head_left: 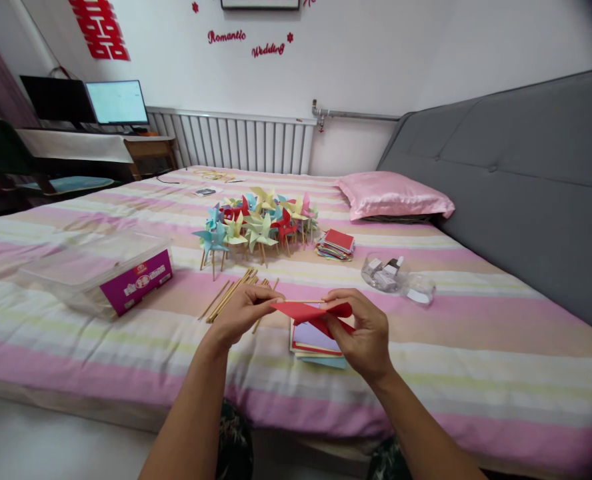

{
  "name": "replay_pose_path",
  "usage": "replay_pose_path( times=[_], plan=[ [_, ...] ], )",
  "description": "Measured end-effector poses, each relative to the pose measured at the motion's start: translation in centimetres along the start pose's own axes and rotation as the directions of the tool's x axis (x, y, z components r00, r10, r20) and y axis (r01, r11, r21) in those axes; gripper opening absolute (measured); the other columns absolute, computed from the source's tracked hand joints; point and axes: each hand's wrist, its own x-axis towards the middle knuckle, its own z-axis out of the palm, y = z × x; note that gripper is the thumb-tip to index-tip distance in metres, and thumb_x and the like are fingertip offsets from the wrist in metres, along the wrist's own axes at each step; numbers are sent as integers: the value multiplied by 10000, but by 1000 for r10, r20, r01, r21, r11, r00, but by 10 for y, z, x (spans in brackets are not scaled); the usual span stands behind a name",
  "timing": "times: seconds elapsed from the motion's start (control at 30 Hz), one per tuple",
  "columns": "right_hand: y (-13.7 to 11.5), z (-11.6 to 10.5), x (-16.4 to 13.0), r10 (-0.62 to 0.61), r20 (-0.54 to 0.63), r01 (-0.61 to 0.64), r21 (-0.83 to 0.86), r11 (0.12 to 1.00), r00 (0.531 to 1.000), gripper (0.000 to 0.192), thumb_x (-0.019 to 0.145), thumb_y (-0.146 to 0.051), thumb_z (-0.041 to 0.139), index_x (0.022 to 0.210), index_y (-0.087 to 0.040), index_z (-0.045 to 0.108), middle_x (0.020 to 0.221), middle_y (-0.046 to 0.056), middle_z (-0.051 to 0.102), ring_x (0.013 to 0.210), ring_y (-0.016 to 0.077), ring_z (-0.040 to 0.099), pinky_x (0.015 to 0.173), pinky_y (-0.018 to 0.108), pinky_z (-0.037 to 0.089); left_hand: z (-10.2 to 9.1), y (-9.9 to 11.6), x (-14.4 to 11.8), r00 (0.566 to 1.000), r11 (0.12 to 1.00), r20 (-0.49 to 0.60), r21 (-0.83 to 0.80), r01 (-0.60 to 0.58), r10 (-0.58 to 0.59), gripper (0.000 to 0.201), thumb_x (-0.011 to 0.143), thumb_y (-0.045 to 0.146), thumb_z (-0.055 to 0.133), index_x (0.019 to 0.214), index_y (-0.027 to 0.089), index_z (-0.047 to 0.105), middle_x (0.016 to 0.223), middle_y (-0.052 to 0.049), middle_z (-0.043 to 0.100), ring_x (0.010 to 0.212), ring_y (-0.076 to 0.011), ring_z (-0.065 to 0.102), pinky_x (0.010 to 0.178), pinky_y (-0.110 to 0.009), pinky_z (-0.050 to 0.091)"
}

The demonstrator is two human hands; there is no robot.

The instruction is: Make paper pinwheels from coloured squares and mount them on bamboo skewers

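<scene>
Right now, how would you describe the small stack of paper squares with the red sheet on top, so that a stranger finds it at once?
Start at the pink pillow on the striped bed. In front of it stands a cluster of paper pinwheels; the red-topped paper stack lies just right of them. The other paper stack, under the hands, shows lilac on top.
</scene>
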Motion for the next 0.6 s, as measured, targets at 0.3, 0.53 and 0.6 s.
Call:
replay_pose_path(
  times=[0.3,0.53,0.6],
  plan=[
    [30,-10,26,31,3,-31,-1,1000,1000,105,760,-127,619,832,-202,634,832,29,642,796,173,612,734,311,491,14,-3,28,998,1000,-53,-20,-21,20,277,742,380,637,768,121,731,723,-63,695,719,-195,601,694,-298,441],
    [65,-5,53,34,68,-37,49,998,997,40,763,-177,629,799,-189,641,809,41,660,804,190,627,735,325,501,23,-17,47,979,972,-180,231,-48,91,237,797,350,553,772,143,664,755,-50,673,741,-186,602,687,-286,450],
    [73,1,60,18,86,-23,59,998,996,28,760,-185,636,786,-190,645,799,41,664,799,192,632,730,328,504,26,-21,51,973,963,-193,258,-76,129,216,824,312,506,790,146,639,744,-40,654,706,-167,588,647,-269,449]
  ],
)
